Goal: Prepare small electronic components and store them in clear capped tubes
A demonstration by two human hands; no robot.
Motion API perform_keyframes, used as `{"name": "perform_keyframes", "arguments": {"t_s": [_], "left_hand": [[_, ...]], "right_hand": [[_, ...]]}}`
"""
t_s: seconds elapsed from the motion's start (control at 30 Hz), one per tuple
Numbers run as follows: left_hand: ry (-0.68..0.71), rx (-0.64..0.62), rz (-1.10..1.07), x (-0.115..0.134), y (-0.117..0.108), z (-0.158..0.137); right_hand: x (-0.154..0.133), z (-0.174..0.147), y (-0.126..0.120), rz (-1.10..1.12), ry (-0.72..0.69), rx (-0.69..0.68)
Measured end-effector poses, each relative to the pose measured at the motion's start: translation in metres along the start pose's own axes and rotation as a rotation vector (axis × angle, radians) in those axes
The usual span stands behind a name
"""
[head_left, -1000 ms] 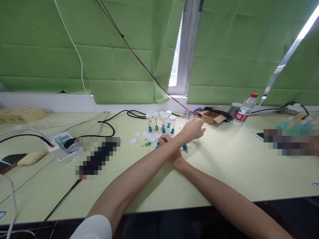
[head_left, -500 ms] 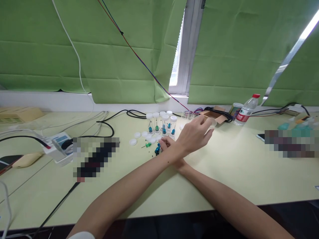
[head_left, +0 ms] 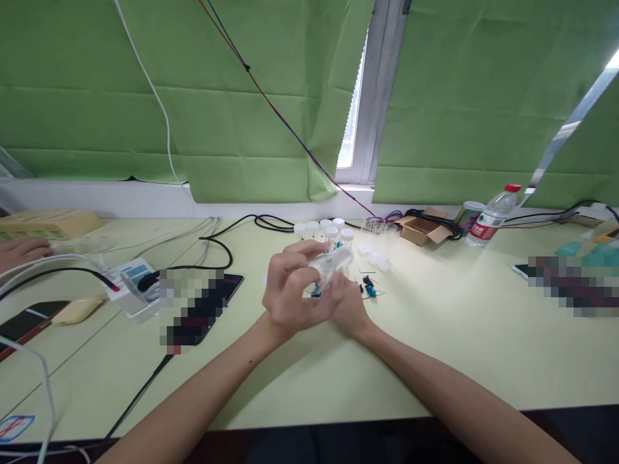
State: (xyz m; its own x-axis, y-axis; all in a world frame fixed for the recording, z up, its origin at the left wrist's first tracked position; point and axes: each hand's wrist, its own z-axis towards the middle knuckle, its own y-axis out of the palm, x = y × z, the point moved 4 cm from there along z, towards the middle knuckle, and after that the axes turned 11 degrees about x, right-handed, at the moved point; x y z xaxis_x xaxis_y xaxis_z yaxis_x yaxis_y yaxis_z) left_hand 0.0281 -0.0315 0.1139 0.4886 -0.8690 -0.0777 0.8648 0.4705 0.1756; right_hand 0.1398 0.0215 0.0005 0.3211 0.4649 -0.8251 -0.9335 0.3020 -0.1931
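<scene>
My left hand (head_left: 290,290) is closed around a clear plastic vial (head_left: 333,261), tilted and somewhat blurred. Just right of it and partly behind is my right hand (head_left: 352,309), its fingers hidden by the left hand and the vial. A bit of teal (head_left: 316,290) shows between the left fingers. Behind my hands stand several clear vials with white caps (head_left: 346,235), some with blue or green pieces inside. To the right lie several loose white lids (head_left: 381,260) and a small blue part (head_left: 371,291) among black parts and thin wires.
Clear open containers (head_left: 372,225), a cardboard box (head_left: 420,231) and a red-capped water bottle (head_left: 494,216) line the back. On the left are a dark phone (head_left: 232,283), a white power strip (head_left: 133,283) and another person's hand (head_left: 22,251). A pixelated phone lies far right.
My left hand has moved from right to left, uncrossing from my right arm and bringing the clear vial over to my right hand. Lids and small parts on the right have come into view.
</scene>
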Motion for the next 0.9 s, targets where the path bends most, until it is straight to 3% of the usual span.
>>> {"name": "perform_keyframes", "arguments": {"t_s": [0.13,0.33,0.47,0.9], "left_hand": [[0.014,-0.087,0.004,-0.026,-0.020,-0.026],[-0.099,-0.161,0.097,-0.057,-0.043,-0.064],[-0.165,-0.105,0.172,-0.058,-0.049,-0.068],[-0.439,-0.163,0.099,-0.057,-0.039,-0.082]], "right_hand": [[0.000,-0.001,0.002,0.078,0.012,0.003],[0.002,-0.002,0.003,0.114,0.050,0.007],[0.003,-0.004,0.002,0.108,0.066,0.002],[0.000,-0.006,0.003,0.122,0.055,0.012]]}}
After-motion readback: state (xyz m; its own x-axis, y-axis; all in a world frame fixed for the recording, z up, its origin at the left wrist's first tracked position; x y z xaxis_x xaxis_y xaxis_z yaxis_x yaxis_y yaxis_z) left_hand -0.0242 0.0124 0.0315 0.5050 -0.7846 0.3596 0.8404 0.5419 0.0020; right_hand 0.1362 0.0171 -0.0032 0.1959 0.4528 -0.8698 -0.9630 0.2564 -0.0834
